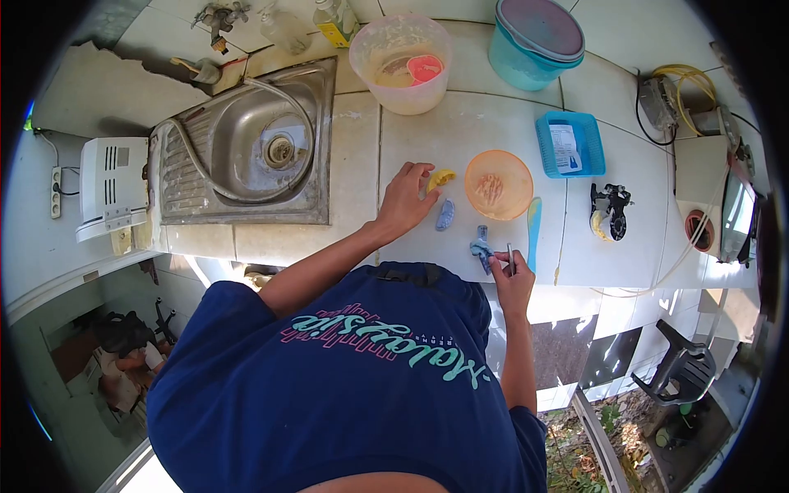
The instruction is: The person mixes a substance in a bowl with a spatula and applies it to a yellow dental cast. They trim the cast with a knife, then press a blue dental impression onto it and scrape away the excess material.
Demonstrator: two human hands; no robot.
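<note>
Orange bowl (498,184); yellow piece (440,178); blue basket (570,145).

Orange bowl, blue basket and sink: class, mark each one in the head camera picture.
Orange bowl (499,184), head view, on its inner bottom.
Blue basket (593,145), head view, on its right wall.
Sink (238,135), head view, on the bare steel basin left of the drain.

1. One head-worn camera looks steeply down from above the person's blue shirt (345,386).
2. It faces the tiled counter (460,131) and sink (246,148), fairly near.
3. Fisheye edges curve; no second view exists.
</note>
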